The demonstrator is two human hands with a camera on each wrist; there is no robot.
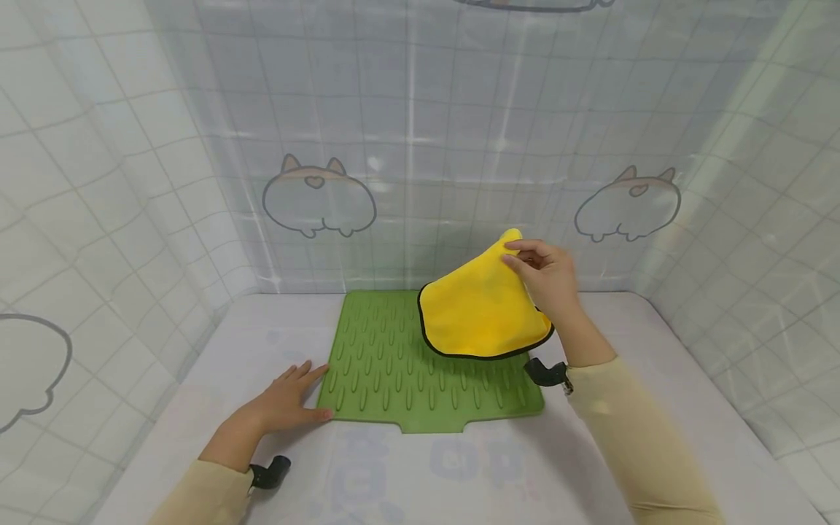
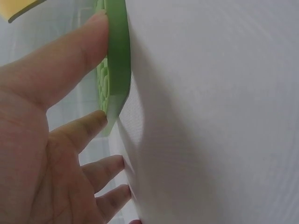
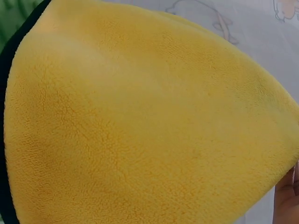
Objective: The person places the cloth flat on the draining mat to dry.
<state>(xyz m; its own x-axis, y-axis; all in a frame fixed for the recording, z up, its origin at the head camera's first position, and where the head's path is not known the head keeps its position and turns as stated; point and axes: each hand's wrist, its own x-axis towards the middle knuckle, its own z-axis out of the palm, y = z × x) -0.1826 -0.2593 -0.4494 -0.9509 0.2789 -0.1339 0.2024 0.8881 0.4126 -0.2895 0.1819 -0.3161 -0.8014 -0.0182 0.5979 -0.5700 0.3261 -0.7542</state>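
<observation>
A yellow plush cloth (image 1: 482, 310) with black edging hangs from my right hand (image 1: 547, 277), which pinches it by its top between thumb and fingers. Close up in the right wrist view, the cloth (image 3: 149, 116) fills most of the picture and hides nearly all of that hand. Beneath it lies a green ridged mat (image 1: 387, 364) with a tab at its front edge. My left hand (image 1: 285, 401) rests at the mat's left edge with fingers spread. In the left wrist view, the thumb and a finger of the left hand (image 2: 60, 140) touch the mat's rim (image 2: 119, 51).
The mat lies on a white table covering (image 1: 262, 343) with faint printed figures. A translucent gridded curtain (image 1: 420, 146) with cartoon animal drawings stands behind it, and gridded sheets (image 1: 98, 219) close in the sides. Each wrist carries a black camera mount (image 1: 270, 472).
</observation>
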